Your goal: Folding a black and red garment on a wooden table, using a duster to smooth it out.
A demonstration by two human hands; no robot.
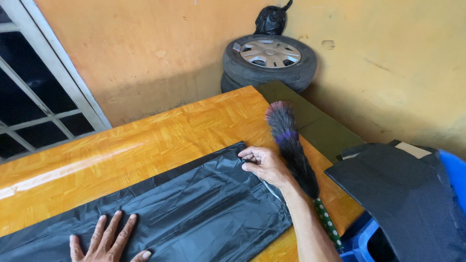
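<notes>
I see my left hand (109, 240) spread flat, palm down, pressing on the black plastic bag (184, 208) that lies stretched along the wooden counter (145, 140). My right hand (264, 165) pinches the bag's far corner between fingers and thumb. Just right of that hand lies a feather duster (291, 145) with a dotted green handle. Beyond it, well apart, a tyre (269, 60) rests against the wall.

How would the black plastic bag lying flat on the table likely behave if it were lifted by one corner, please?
The black plastic bag is thin and creased, so it would probably droop limply and weigh very little. Its glossy sheen hints it may slide on the table. The left hand lies flat on it; the right hand pinches its edge.
</notes>
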